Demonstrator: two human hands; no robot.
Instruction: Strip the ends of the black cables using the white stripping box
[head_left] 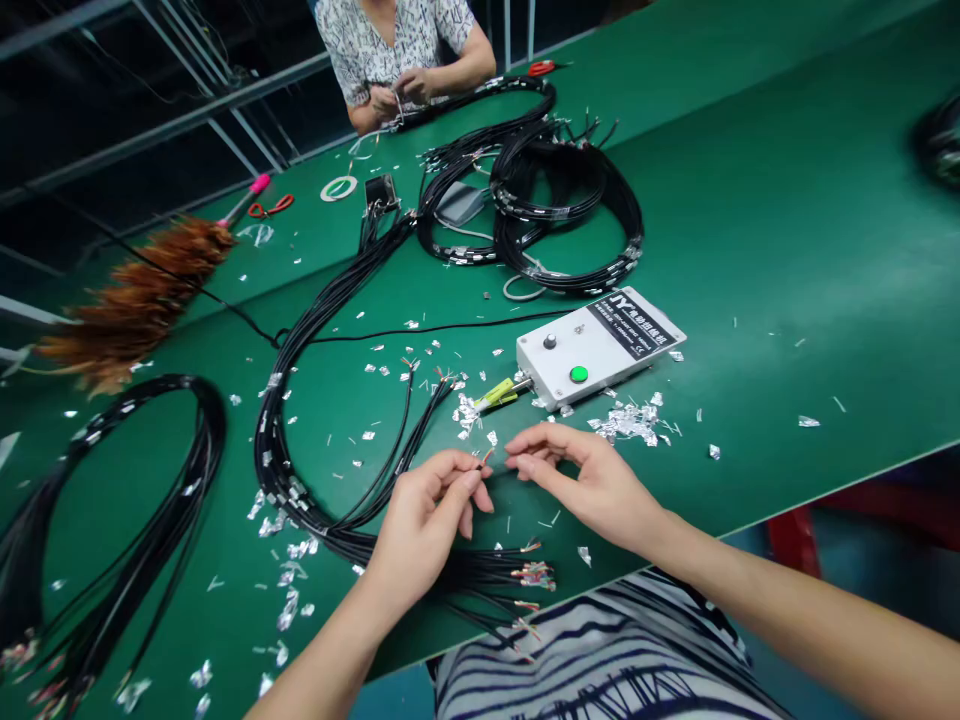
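Note:
My left hand (435, 510) pinches the end of a black cable, its thin stripped wires (487, 457) poking up past the fingertips. Just to the right, my right hand (581, 480) has thumb and fingertips drawn together; anything between them is too small to make out. Beneath my left wrist runs a bundle of black cables (300, 500), with bare coloured wire ends (536, 574) near the table edge. Ahead of my hands lies a white control box (577, 345) with a green button and a knob. A yellow clip (495, 394) sticks out of its left side.
Foil scraps (634, 420) litter the green table (787, 300). Coiled black cables (637, 220) lie at the back, another bundle (214, 430) at left. A feather-like brown duster (150, 290), red-handled scissors (271, 206) and tape roll (338, 188) lie far left. Opposite, a co-worker's hands (401, 95) handle cable.

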